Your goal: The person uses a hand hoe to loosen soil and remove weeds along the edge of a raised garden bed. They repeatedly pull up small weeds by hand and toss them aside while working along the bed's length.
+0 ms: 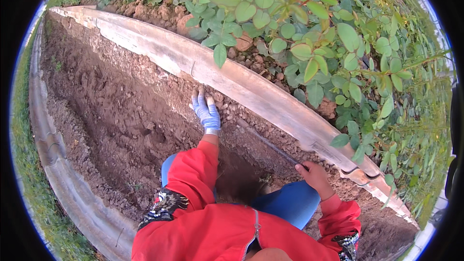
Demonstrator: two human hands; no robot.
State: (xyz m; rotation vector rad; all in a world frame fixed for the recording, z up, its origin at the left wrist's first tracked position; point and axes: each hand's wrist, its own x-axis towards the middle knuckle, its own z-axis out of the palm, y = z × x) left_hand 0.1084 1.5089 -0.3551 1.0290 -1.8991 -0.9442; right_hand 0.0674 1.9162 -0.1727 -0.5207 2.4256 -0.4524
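My left hand (207,113), in a blue and white glove, lies on the crumbly soil bank with its fingers somewhat spread. It touches the soil just below a long, pale corrugated panel (232,76) that edges the bed. Bare and closed, my right hand (316,177) grips the near end of a long, thin rod-like metal tool (270,143). The tool slants up and left along the bank. Its far tip rests at or in the loose soil, right of my gloved hand, and its exact shape is unclear.
Leafy rose-like plants (311,43) overhang the panel from the bed behind it. A brown dirt trench (116,116) stretches to the left. Another corrugated panel (72,185) borders its far left side, with green growth beyond. My bent knees (286,203) are close below my hands.
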